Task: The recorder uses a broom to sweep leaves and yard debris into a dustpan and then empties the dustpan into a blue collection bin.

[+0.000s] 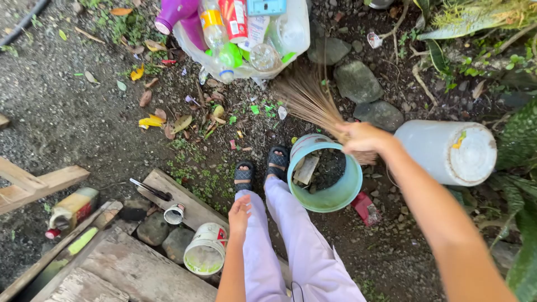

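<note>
Broomstick bundle (310,100), a stiff fan of thin brown ribs, is clenched at its bound end in the right hand (362,138), just above the teal bucket (325,197) of debris. A hard sweep risks flicking leaves (152,120) back over the bag of plastic bottles (240,39). The left hand (239,214) hangs loosely open and empty beside the thigh

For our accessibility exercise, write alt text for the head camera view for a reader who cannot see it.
Seen from above, a person's right hand grips a stick broom over a green bucket on littered dirt, while the left hand rests on a trouser leg. A clear bag of plastic bottles lies ahead.
</note>
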